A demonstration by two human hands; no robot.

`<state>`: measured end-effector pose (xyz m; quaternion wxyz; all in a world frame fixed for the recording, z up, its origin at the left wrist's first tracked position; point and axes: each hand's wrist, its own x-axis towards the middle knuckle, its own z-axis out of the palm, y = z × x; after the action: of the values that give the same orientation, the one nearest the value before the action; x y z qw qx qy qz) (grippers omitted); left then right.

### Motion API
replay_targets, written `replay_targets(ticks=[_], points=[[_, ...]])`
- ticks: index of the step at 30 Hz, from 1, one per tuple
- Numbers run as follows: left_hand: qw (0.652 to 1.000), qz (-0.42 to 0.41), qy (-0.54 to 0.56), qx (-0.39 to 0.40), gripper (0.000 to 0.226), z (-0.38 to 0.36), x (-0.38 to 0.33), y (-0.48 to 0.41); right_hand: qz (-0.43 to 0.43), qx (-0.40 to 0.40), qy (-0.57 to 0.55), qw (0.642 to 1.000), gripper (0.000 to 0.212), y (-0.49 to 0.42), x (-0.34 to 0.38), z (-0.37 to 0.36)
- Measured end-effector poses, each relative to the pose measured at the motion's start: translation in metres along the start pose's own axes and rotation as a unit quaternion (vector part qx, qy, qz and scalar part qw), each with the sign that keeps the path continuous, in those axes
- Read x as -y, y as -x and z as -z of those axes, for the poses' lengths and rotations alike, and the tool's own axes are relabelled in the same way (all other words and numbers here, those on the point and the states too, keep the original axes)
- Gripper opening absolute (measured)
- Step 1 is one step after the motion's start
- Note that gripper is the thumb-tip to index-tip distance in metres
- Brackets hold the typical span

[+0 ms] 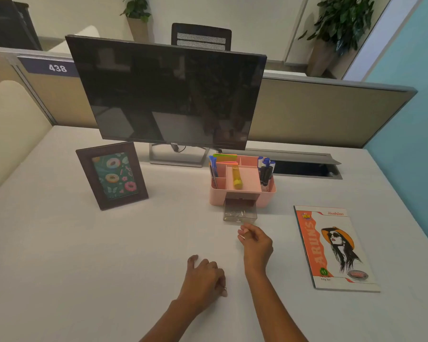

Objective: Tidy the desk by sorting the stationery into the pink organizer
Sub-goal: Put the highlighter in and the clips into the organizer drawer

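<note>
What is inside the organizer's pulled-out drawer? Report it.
Small metal clips lie in the clear drawer of the pink organizer. Its rear, under the organizer, is hidden.

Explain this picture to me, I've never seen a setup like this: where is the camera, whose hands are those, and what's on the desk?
No machine here: one camera worn on a person's head looks down at their own bare hands. The left hand rests on the white desk, fingers curled; the right hand hovers before the open clear drawer of the pink organizer, which holds pens and a yellow tube. A picture frame, monitor and notebook are nearby. Whether either hand pinches something is too small to tell.
</note>
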<state>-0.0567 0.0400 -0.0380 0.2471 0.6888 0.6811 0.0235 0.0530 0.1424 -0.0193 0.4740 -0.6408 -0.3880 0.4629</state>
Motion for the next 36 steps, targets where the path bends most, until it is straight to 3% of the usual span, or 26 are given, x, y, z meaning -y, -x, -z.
replay_targets(ticks=[10,16,24,30,36], points=[[0.999,-0.009,-0.049,0.013,0.017,0.005,-0.005,-0.011,-0.026,0.033,0.003,0.999,0.014,0.012,-0.012,0.007],[0.997,0.041,0.024,-0.055,0.012,0.014,-0.001,-0.025,-0.078,0.099,-0.005,0.992,0.015,0.018,-0.013,0.006],[0.979,0.072,0.117,-0.152,0.013,0.031,-0.001,-0.047,-0.085,0.193,0.011,0.977,0.019,0.022,-0.012,0.003],[0.949,0.108,0.224,-0.194,0.008,0.035,-0.002,-0.061,-0.113,0.208,-0.053,0.97,0.018,0.011,-0.001,0.009],[0.937,0.157,0.237,-0.204,0.033,0.049,-0.012,-0.08,-0.168,0.179,-0.176,0.953,0.016,-0.008,0.018,0.012]])
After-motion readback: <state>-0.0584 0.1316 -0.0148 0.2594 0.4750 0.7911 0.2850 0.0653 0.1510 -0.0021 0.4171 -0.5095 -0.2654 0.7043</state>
